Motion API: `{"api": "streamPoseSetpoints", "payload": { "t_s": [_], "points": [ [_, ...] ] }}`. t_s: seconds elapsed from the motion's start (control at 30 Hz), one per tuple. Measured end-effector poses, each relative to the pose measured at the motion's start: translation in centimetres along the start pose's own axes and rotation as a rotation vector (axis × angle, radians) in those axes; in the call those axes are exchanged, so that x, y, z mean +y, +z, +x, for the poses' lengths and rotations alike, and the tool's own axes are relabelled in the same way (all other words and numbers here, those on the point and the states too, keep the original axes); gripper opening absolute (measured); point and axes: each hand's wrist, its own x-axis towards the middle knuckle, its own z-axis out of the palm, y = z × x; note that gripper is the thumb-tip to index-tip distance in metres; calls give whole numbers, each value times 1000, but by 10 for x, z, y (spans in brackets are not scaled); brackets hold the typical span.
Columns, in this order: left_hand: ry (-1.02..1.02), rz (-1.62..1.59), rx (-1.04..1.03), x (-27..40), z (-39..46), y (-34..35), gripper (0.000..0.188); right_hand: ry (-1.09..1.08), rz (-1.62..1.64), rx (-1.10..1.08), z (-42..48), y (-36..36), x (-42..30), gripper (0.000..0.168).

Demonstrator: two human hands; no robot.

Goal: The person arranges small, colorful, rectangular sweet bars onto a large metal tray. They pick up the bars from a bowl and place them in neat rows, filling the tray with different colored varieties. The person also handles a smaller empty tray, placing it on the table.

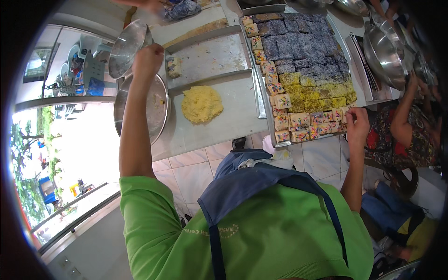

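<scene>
My left hand [149,57] is raised with curled fingers above the gap between two steel bowls and the left end of a shallow metal pan; whether it holds anything cannot be seen. In that pan [210,52] lie crumbs and one coated cake piece [174,67]. My right hand [357,120] has its fingertips pinched at the lower right corner of a large metal tray [282,144], against a sprinkle-covered cake piece. Rows of grey-coated squares [297,43], yellow-coated squares [315,92] and sprinkled pieces [299,120] fill the tray. A yellow dough mound [202,104] sits on the table.
The upper steel bowl [127,49] is tilted; the lower bowl [159,105] holds residue. Metal bowls [383,59] and a pan [362,70] stand at the right, near a person's arms [402,115]. Another person's hand [147,4] is at the top left, by a bluish cloth [182,9].
</scene>
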Motion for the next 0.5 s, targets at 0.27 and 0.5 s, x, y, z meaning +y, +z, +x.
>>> {"api": "streamPoseSetpoints", "payload": {
  "t_s": [0.27,0.5],
  "points": [
    [298,612,-230,28,7,55,47,-21,-47,138,-10,-16,-19,21],
    [391,615,-392,11,17,58,49,97,53,380,-14,-36,-9,18]
  ]
}}
